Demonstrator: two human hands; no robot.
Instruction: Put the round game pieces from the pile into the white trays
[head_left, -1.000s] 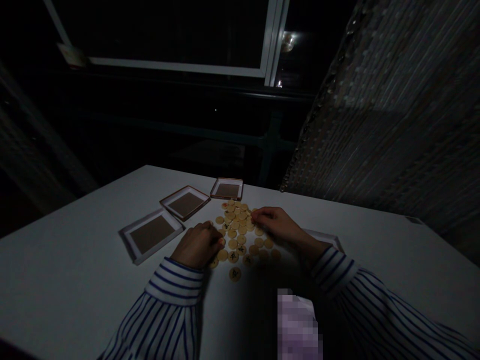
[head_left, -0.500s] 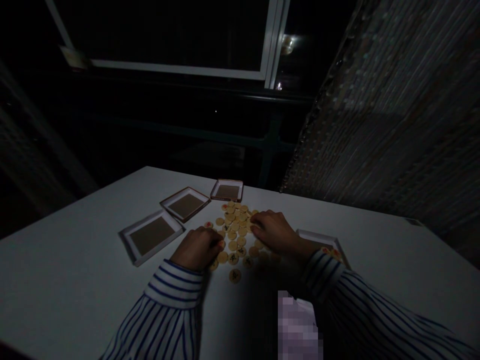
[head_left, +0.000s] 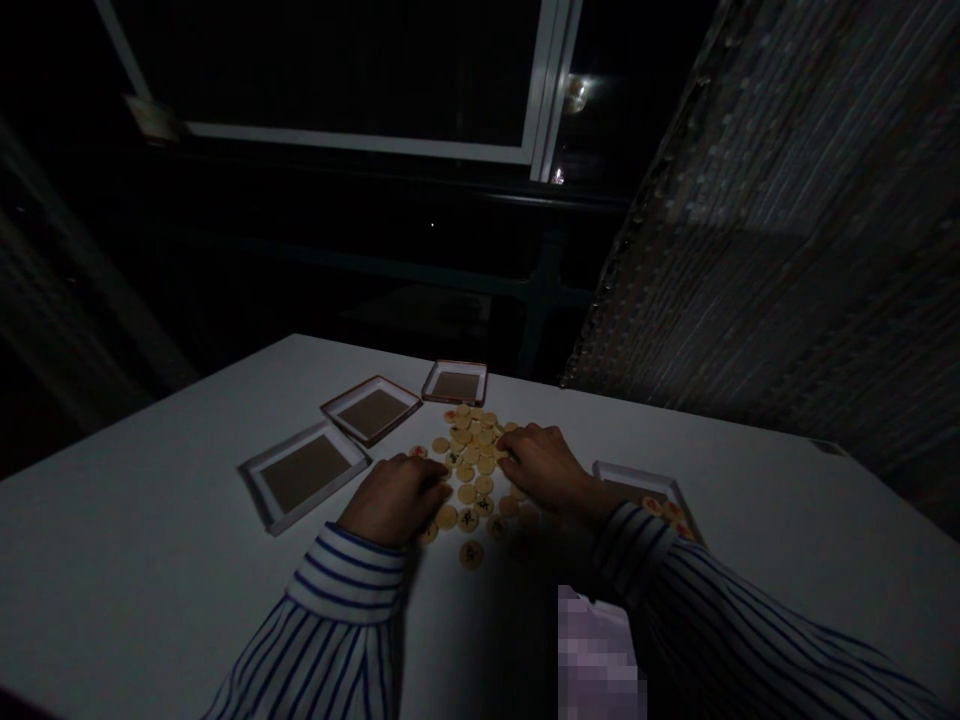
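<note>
Round pale wooden Chinese chess pieces (head_left: 466, 494) lie in a loose pile on the white table (head_left: 187, 580), many plain side up and a few with dark or red characters. My left hand (head_left: 394, 498) rests at the pile's left edge, thumb and fingers curled together around a piece that is mostly hidden. On the other side, my right hand (head_left: 546, 465) bends over the pile's right edge, its fingertips closed down among the pieces. What lies under those fingers is partly covered. One marked piece (head_left: 471, 555) sits apart, nearest to me.
Three shallow box trays, a white-rimmed one (head_left: 304, 475), a brown-edged one (head_left: 373, 408) and a smaller one (head_left: 454, 382), stand left of and behind the pile. Another tray (head_left: 637, 477) with red-marked pieces lies beyond my right wrist. A bead curtain (head_left: 787, 220) hangs at right.
My left fingers have shifted slightly, and the red-marked piece seen at their tips is no longer visible there. My right hand has moved slightly left, uncovering more of the right tray's pieces.
</note>
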